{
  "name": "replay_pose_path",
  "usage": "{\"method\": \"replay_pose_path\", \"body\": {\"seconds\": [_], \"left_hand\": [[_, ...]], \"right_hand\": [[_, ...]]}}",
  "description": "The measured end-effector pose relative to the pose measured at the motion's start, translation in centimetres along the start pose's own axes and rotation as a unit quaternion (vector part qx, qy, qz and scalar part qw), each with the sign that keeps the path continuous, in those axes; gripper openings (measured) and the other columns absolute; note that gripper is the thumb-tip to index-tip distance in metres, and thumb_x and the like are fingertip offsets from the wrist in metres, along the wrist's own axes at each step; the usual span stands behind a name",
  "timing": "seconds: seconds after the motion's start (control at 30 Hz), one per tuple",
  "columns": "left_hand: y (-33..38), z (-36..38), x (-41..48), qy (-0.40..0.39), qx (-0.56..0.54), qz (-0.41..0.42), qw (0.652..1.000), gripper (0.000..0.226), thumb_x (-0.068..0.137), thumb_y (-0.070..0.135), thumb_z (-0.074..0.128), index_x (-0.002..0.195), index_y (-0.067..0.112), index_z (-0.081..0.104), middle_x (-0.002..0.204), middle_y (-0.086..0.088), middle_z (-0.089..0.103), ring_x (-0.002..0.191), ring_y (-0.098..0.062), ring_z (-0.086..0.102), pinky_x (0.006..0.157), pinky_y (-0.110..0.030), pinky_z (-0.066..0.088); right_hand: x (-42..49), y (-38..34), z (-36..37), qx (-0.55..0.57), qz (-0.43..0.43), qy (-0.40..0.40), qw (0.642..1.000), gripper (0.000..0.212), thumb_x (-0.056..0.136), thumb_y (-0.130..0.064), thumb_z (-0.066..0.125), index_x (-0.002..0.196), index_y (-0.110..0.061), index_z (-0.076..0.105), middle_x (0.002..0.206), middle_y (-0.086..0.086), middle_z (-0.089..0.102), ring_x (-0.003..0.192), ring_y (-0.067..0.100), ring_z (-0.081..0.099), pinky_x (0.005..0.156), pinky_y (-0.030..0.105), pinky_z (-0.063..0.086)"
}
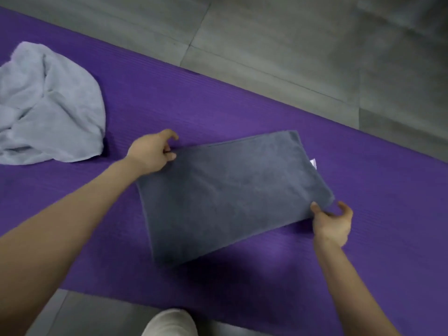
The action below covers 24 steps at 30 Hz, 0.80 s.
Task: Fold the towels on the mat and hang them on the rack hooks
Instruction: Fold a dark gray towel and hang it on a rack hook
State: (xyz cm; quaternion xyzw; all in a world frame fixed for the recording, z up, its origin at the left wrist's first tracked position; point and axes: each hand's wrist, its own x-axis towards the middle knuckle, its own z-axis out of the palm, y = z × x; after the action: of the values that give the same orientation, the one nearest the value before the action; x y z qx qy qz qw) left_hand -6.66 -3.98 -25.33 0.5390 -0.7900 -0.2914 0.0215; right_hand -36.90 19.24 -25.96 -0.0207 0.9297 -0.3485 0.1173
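Head view: dark grey folded terry towel (230, 192) lies flat on purple ribbed foam mat (315, 275). Left hand (151, 154) pinches its far-left corner, right hand (333, 224) pinches near-right corner. Crumpled pale blue towel (48, 105) on mat w/ no contact, well to the left.

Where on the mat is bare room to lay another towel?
The purple ribbed mat is bare between the crumpled light grey towel and the folded dark grey towel, and beyond that towel. Crowded at its corners, pinched by left hand and right hand.
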Motion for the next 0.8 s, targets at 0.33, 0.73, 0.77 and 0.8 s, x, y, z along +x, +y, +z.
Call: {"method": "replay_pose_path", "body": {"seconds": [0.33,0.73,0.77,0.8], "left_hand": [[4.5,3.9,-4.6,0.128,0.028,0.121,0.984,0.019,0.080,0.011,0.068,0.099,0.009,0.068,0.087,-0.013,0.064,0.084,-0.037,0.058,0.078,-0.041,0.045],[2.0,9.8,-14.8,-0.014,-0.145,0.061,0.987,0.019,0.089,0.014,0.060,0.091,0.032,0.065,0.092,0.011,0.064,0.091,-0.016,0.057,0.079,-0.006,0.035],[2.3,9.6,-14.9,-0.017,-0.138,0.070,0.988,0.022,0.088,0.015,0.061,0.089,0.037,0.063,0.091,0.015,0.063,0.089,-0.015,0.057,0.079,-0.005,0.035],[2.4,9.4,-15.0,-0.014,-0.128,0.078,0.989,0.021,0.088,0.017,0.063,0.087,0.039,0.063,0.091,0.020,0.061,0.089,-0.014,0.057,0.079,-0.006,0.036]], "right_hand": [[-1.1,7.7,-3.0,0.140,0.037,-0.030,0.989,0.057,0.081,-0.036,0.071,0.129,-0.020,0.045,0.075,-0.006,0.056,0.081,0.023,0.057,0.092,0.046,0.046],[3.5,7.6,-5.3,-0.155,-0.114,-0.112,0.975,0.029,0.081,-0.044,0.068,0.091,-0.016,0.068,0.094,0.006,0.067,0.090,0.030,0.063,0.072,0.034,0.043],[3.1,7.7,-5.3,-0.157,-0.165,-0.072,0.971,0.034,0.081,-0.043,0.069,0.098,-0.014,0.066,0.100,0.009,0.064,0.092,0.032,0.061,0.072,0.036,0.043],[2.6,7.8,-5.3,-0.156,-0.242,-0.027,0.957,0.038,0.080,-0.043,0.069,0.102,-0.012,0.064,0.103,0.011,0.061,0.092,0.033,0.059,0.073,0.038,0.043]]}}
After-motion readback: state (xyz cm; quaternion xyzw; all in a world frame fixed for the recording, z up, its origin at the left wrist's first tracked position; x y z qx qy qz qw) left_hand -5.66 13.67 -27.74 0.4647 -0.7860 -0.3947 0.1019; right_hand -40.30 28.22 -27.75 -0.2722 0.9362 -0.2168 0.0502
